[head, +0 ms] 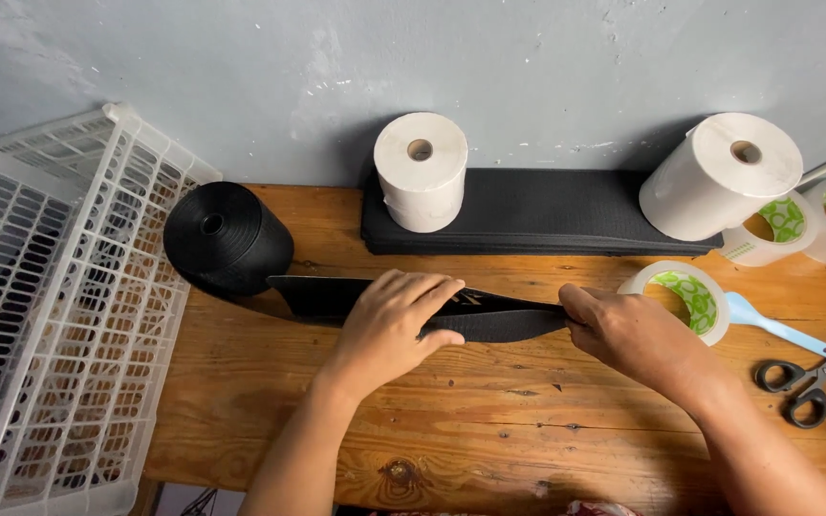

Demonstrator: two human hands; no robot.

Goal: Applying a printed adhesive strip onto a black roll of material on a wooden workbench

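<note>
A black roll of wide strap (225, 236) lies on its side at the left of the wooden table (489, 420). Its loose black strip (504, 323) runs right across the table. My left hand (396, 325) lies flat on the strip, fingers spread over it and pressing it down. My right hand (629, 333) pinches the strip's right end between thumb and fingers. The part of the strip under my left hand is hidden.
A white plastic crate (59, 315) stands at the left edge. Two white paper rolls (422, 170) (722, 175) rest on a black pad (537, 212) by the wall. Tape rolls (688, 298) (778, 227), a light blue spoon (774, 325) and black scissors (808, 378) lie at the right.
</note>
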